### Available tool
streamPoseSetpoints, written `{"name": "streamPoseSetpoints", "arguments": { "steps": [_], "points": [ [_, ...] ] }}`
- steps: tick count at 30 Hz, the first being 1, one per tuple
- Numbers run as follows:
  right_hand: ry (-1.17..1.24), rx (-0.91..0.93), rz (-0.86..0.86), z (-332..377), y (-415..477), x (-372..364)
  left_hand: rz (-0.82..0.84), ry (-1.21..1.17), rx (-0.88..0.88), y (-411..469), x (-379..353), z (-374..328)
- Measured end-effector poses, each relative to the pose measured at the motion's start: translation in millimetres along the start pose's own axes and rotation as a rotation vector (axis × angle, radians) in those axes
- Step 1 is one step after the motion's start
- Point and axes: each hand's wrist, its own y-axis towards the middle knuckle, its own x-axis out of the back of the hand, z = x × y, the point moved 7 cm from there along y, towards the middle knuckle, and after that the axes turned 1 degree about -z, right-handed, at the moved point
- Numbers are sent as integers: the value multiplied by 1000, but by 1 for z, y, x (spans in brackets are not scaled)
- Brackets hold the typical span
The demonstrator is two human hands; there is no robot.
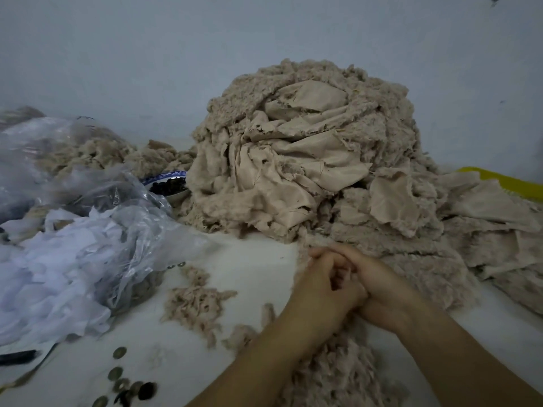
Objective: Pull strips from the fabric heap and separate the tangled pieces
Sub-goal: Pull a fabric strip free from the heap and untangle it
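A big heap of beige fuzzy fabric (308, 148) stands on the white table (258, 259) against the wall. At its foot my two hands meet. My left hand (323, 286) has its fingers curled. My right hand (382, 277) lies against it from the right, fingers bent inward. Between the fingertips they pinch a small beige strip (342, 271), mostly hidden. Torn fluffy pieces (197, 298) lie to the left of my hands, and more fluff (338, 374) lies under my forearms.
A clear plastic bag (88, 224) with white fabric scraps (44, 274) fills the left side. Behind it sits a blue-rimmed bowl (167, 183) of dark bits. Dark round buttons (126, 389) lie at the front edge, near a black object (17, 356). Something yellow (505, 180) shows at far right.
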Motion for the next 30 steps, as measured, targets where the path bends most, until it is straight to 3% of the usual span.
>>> {"name": "streamPoseSetpoints", "arguments": {
  "steps": [5, 9, 13, 16, 18, 23, 30],
  "points": [
    [-112, 172, -161, 4, -1, 15, -134, 39, -66, 9, 24, 1],
    [-203, 266, -276, 2, -3, 21, -454, 125, -28, 23, 84, 14],
    [-297, 266, -312, -2, -3, 22, -669, 507, 73, 34, 151, 35],
    [-290, 265, -313, -3, -1, 24, -630, 700, 265, 39, 177, 68],
    [-286, 268, -305, -3, 0, 25, -685, 586, 262, 41, 191, 77],
    [-277, 272, -289, -5, 1, 26, -690, 374, 36, 31, 173, 46],
    [-80, 171, -135, -13, 2, 7, -369, 460, -368, -6, 62, -18]
  ]
}}
